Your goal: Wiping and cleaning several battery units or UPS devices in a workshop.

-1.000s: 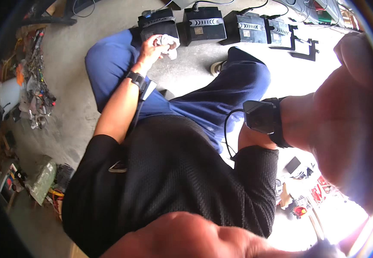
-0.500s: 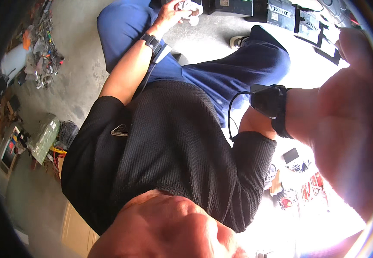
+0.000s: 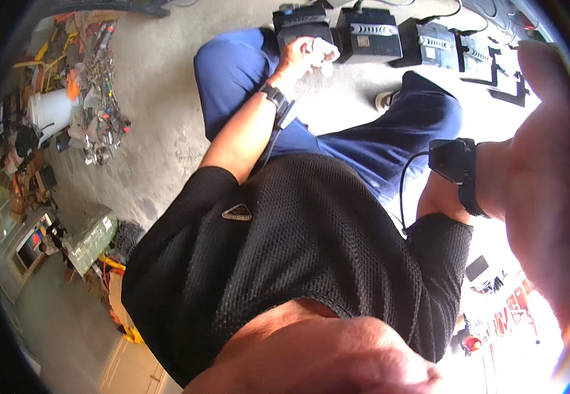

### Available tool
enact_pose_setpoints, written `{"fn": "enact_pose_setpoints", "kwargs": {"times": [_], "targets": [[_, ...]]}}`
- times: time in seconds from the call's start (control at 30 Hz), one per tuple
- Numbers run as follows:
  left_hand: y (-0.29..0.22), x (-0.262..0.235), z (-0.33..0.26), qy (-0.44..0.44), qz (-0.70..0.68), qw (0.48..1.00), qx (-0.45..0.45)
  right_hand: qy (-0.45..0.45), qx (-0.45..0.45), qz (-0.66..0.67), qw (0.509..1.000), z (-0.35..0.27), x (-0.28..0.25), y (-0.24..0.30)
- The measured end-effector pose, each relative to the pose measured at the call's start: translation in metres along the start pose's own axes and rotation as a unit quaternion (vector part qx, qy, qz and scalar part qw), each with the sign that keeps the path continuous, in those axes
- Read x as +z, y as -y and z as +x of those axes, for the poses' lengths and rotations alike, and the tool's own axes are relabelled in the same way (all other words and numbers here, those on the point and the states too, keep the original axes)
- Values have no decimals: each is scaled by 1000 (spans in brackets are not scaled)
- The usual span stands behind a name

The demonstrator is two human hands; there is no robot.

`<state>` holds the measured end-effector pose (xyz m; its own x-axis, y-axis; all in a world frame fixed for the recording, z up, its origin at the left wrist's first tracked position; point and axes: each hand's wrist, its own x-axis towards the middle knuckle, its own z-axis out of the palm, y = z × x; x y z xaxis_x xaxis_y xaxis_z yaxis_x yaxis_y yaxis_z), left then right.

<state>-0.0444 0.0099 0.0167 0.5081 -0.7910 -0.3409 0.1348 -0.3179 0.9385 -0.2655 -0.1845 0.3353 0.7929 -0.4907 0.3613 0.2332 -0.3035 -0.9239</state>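
My left hand (image 3: 293, 62) is closed around a crumpled whitish cloth (image 3: 324, 56). It is held over my bent left knee, in front of the nearest black box (image 3: 303, 25) in a row. A dark watch-like band (image 3: 274, 96) and a small wired device circle that wrist. Very large at the right rim is my right hand (image 3: 551, 125), raised close to the camera. Its fingers are mostly cut off or lost in glare, so its grip does not show. A black device (image 3: 452, 161) with a cable is strapped to the right wrist.
More black boxes with grey handles, such as this one (image 3: 371, 36), line the concrete floor (image 3: 160, 85) ahead, with cables behind. On the left lie a heap of tools and parts (image 3: 101, 85), a white bucket (image 3: 51, 115) and a green package (image 3: 94, 240). Red items (image 3: 511, 312) are at lower right.
The whole view has shifted, so my body and the boxes appear lower and farther right. My left hand still holds the cloth. The right hand stays raised at the rim.
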Motion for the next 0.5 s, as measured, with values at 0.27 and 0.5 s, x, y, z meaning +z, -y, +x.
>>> {"fn": "enact_pose_setpoints", "kwargs": {"times": [0.27,0.5], "targets": [[3,1,4,-17,3,1000,-7,-47,-70,-101,991,2,48,51],[12,-5,10,-13,-20,1000,7,-52,-107,-141,983,9,52,51]]}}
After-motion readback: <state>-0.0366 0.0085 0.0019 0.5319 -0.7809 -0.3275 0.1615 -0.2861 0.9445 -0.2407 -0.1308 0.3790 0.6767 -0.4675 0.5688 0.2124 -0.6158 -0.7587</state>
